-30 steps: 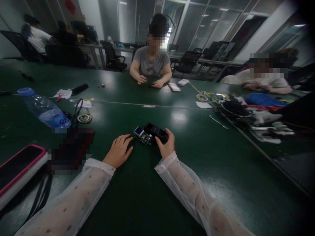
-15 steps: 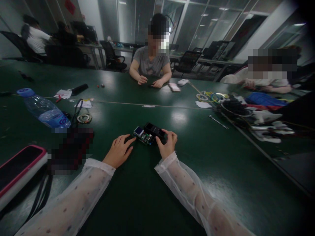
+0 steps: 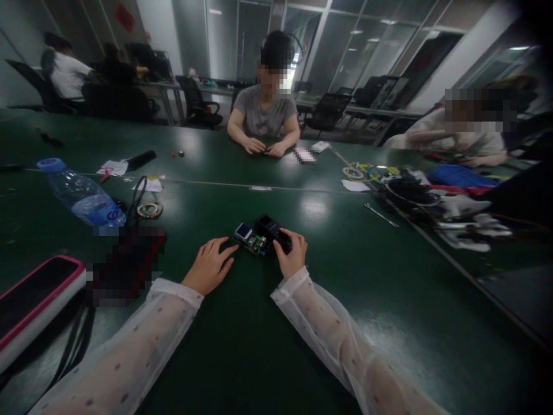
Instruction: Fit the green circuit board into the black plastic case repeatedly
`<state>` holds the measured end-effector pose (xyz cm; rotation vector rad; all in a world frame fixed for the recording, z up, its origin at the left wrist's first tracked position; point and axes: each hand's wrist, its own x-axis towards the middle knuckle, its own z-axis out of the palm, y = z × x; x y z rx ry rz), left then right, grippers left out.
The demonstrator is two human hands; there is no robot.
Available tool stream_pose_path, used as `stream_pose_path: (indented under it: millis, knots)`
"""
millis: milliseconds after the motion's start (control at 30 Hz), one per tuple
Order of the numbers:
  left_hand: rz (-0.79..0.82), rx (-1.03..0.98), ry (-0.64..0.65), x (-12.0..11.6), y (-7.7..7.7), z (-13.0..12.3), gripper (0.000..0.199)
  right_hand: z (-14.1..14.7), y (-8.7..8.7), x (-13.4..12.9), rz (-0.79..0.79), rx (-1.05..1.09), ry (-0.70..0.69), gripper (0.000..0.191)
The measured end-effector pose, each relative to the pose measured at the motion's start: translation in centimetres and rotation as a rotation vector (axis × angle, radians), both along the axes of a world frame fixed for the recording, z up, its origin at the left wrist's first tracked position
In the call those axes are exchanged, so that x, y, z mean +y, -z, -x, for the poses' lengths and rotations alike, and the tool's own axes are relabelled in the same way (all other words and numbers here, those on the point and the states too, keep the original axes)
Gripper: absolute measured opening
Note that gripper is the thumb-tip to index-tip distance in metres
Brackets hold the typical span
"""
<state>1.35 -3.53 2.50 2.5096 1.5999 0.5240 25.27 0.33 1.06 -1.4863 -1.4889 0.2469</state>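
Note:
A small circuit board (image 3: 251, 240) with a little screen lies on the dark green table (image 3: 242, 346), in front of me. Against its right side is a black rectangular case (image 3: 273, 229). My right hand (image 3: 291, 252) grips the near right end of this case between thumb and fingers. To the left of the board rests my left hand (image 3: 209, 265), fingers apart and holding nothing, its fingertips close to the board's left edge.
On the left are a water bottle (image 3: 82, 196), a bracelet (image 3: 149, 210), a red-edged device (image 3: 38, 300) and a blurred dark object (image 3: 127, 262). A wrench (image 3: 381, 215) and tangled cables (image 3: 410, 187) lie right. A person (image 3: 264, 115) sits opposite; others sit farther off.
The black case has turned slightly in my right hand, its near end now closer to me. My left hand has stayed almost still. The person opposite has brought their hands closer together.

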Motion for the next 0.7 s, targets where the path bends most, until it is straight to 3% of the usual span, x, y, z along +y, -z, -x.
stream_pose_path:
  millis: [200, 500, 700]
  knots:
    - [-0.011, 0.01, 0.006, 0.0, 0.0, 0.0, 0.037, -0.1, 0.7, 0.1, -0.035, -0.002, 0.025, 0.052]
    - [-0.021, -0.007, 0.011, -0.1, -0.1, 0.0, 0.036, -0.4, 2.0, 0.6, -0.034, 0.05, 0.046, 0.046]
    - [-0.028, -0.015, 0.023, 0.0, 0.2, 0.2, 0.037, 0.0, 0.8, 0.1, -0.1, 0.185, 0.056, 0.05]
